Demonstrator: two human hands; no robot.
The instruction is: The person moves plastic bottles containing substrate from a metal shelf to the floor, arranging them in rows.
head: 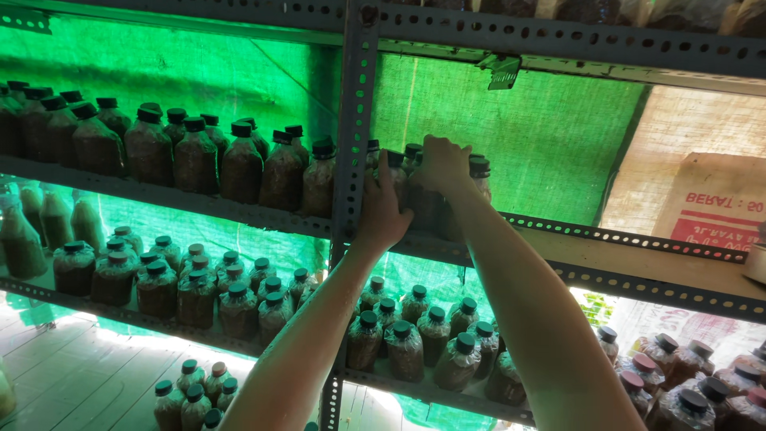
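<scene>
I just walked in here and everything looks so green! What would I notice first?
The bright green netting glowing behind the metal shelves catches the eye first. Next come the rows of brown-filled bottles with dark caps, crowding every shelf on the left and below. In the middle, the left hand and right hand reach up and touch a bottle on the upper shelf.

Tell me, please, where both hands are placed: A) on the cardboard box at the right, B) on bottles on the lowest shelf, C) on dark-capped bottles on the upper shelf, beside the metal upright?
C: the left hand and right hand clasp dark-capped bottles on the upper shelf, just right of the metal upright.
</scene>
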